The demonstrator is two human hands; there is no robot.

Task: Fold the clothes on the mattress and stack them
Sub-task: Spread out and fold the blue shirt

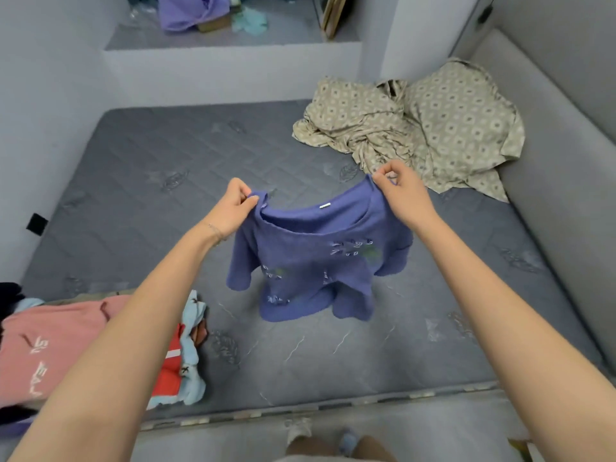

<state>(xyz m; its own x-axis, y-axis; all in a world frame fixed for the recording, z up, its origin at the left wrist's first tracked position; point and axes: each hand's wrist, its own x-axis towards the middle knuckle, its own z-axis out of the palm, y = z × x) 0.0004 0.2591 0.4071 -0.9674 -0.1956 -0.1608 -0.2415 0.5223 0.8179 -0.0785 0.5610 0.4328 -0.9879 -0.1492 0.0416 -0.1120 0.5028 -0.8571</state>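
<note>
Blue knit top (316, 258) hangs limp — left hand (230, 211), right hand (403, 198) pinching its shoulders.

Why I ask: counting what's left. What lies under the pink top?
A red garment and a light blue one stick out beneath the pink top; the left arm hides the rest.

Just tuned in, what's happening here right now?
A person holds a purple-blue top up by its shoulders, left hand and right hand each pinching one side, above the grey mattress. It is not folded yet. A pile of clothes lies at the near left, a crumpled patterned sheet at the far right.
</note>
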